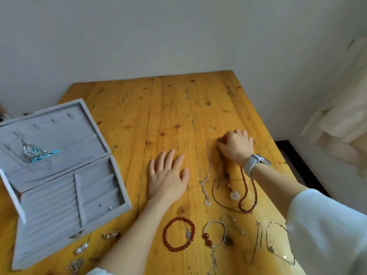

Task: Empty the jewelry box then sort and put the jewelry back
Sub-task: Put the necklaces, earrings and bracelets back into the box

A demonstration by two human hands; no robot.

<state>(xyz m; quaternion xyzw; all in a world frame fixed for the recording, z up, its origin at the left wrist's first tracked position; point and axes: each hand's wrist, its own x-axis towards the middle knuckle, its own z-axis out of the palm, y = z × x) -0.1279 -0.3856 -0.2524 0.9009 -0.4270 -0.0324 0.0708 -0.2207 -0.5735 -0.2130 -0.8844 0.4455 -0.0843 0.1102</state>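
While the left hand (168, 175) lies flat, grip released, on the tabletop (178, 108), the right hand (235, 147) curls its grip around the top of a red bead necklace (253, 191). Grey box (59, 175) sits open at left, two studs (105, 206) inside. Red bracelet (177, 234) lies nearer, among other chains.

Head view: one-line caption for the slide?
Left hand flat on the wooden table, right hand gripping necklace ends, open grey jewelry box at left.
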